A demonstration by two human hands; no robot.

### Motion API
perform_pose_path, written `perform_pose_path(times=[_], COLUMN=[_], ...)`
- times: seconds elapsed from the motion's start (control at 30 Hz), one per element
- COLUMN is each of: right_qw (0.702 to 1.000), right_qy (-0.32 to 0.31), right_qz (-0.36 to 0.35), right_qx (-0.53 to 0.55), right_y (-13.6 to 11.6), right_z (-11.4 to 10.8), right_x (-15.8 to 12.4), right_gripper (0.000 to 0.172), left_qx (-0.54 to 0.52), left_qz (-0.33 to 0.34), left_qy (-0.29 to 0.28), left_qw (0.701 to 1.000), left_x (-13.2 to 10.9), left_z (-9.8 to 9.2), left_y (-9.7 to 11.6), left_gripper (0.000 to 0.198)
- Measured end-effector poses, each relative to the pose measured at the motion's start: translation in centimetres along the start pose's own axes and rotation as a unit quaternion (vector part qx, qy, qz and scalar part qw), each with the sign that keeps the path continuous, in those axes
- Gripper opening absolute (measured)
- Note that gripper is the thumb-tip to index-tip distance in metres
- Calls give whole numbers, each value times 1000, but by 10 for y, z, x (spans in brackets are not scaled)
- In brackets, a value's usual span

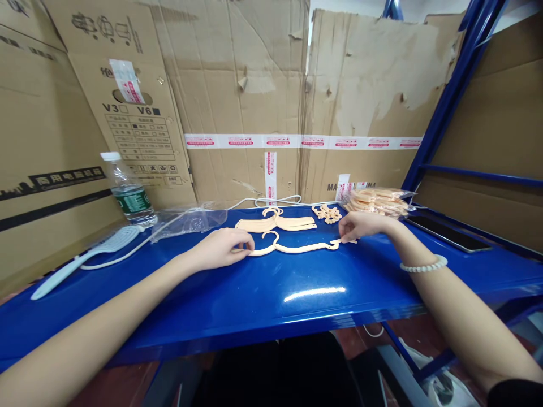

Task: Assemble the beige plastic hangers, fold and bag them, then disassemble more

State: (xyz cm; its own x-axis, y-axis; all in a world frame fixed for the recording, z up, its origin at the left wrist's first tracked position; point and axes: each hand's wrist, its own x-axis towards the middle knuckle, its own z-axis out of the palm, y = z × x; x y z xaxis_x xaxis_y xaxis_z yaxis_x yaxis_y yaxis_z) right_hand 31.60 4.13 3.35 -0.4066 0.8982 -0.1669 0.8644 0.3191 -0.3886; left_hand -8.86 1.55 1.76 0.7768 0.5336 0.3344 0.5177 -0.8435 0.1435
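A peach-coloured clothes hanger [299, 249] lies on the blue tabletop [254, 299], its hook pointing away from me. My left hand [218, 249] pinches the hanger's left end. At the opposite end, my right hand [360, 225] has its fingers closed on a small peach hook piece [336, 243], which meets or overlaps the hanger's tip; whether they are joined I cannot tell. Just behind lies a stack of matching hangers [292, 224]. A little pile of loose hook pieces [326, 213] sits beside the right fingers.
At the back right, a clear bag of peach hangers [377, 202] lies near a dark phone [449, 233]. On the left are a water bottle [131, 195], a pale blue hairbrush [89, 254], a crumpled plastic bag [190, 219] and a white cable [114, 264]. Cardboard [237, 102] walls the back.
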Motion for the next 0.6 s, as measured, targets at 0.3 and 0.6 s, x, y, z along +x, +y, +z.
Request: perform_pose_path(times=[0.3, 0.6], right_qw=[903, 877], right_qy=[424, 450], right_qz=[-67, -158], right_qx=[-33, -53], right_y=[-32, -43], right_z=[-8, 18], right_x=[-19, 6], right_gripper=[33, 27], left_qx=[16, 42], left_qz=[6, 19], left_qy=[211, 152], left_qw=[977, 987], left_x=[-1, -2], left_z=[-17, 1], left_y=[25, 19], left_gripper=[16, 16])
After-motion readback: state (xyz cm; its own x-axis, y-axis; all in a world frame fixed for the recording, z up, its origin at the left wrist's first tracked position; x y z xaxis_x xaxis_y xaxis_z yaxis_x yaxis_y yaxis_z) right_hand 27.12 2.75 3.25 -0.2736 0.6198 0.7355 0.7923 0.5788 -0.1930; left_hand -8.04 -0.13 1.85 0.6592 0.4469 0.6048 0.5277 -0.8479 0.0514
